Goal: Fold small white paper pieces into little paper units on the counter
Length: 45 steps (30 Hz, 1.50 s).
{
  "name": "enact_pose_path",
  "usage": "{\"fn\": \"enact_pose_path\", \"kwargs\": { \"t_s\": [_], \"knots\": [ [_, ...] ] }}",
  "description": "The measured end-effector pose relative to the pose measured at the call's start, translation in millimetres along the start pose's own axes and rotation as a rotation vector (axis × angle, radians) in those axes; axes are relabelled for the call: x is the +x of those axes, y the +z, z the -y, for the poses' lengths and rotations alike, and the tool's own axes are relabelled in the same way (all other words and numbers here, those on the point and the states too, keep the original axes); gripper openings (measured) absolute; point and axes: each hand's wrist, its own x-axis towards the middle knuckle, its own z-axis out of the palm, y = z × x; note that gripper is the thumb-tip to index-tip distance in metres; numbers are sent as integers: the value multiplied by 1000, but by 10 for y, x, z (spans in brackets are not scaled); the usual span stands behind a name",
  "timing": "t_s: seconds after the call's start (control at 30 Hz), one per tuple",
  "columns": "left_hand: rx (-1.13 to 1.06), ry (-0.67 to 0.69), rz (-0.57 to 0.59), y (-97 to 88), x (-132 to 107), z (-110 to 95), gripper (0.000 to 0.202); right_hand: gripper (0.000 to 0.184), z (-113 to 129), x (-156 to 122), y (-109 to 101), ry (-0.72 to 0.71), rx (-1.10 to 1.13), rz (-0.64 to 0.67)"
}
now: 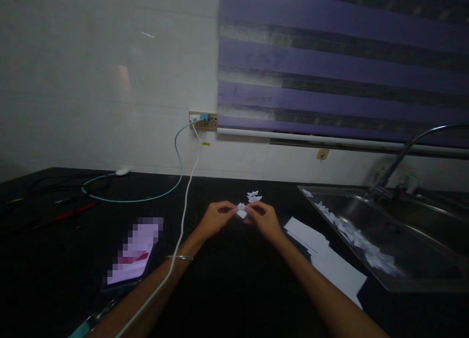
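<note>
Both hands meet over the black counter (234, 289) around a small folded piece of white paper (242, 210). My left hand (215, 218) pinches its left side. From the right, my right hand (263, 218) pinches the other side, fingers curled. Just beyond the hands lie two small folded paper shapes (253, 197). Sheets of white paper (322, 252) lie flat to the right of my right forearm.
A steel sink (384, 230) at the right holds several folded paper pieces (366, 245), with a tap (406, 152) above. A lit phone (134, 257) lies at the left. A white cable (186, 201) and a teal cable (154, 197) run from a wall socket (202, 119).
</note>
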Motion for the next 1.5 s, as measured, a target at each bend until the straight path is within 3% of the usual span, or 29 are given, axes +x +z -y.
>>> {"fn": "enact_pose_path", "kwargs": {
  "t_s": [0.1,0.47,0.87,1.17,1.3,1.5],
  "knots": [
    [-31,-5,-29,16,2,-1,18,32,-28,3,9,57,78,19],
    [-122,-76,-54,55,-8,-78,15,24,-64,10,18,-111,-121,-58],
    [-164,-26,-60,67,14,-10,20,24,-70,4,97,-106,-8,-92],
    [-156,-35,-76,87,12,-16,22,15,-40,26,58,-206,-163,-137],
    [-158,-37,-74,93,13,-21,21,13,-12,25,67,-181,-128,-166],
    [-189,-139,41,84,-6,-51,37,18,-47,37,63,-130,-71,-176]
  ]
}}
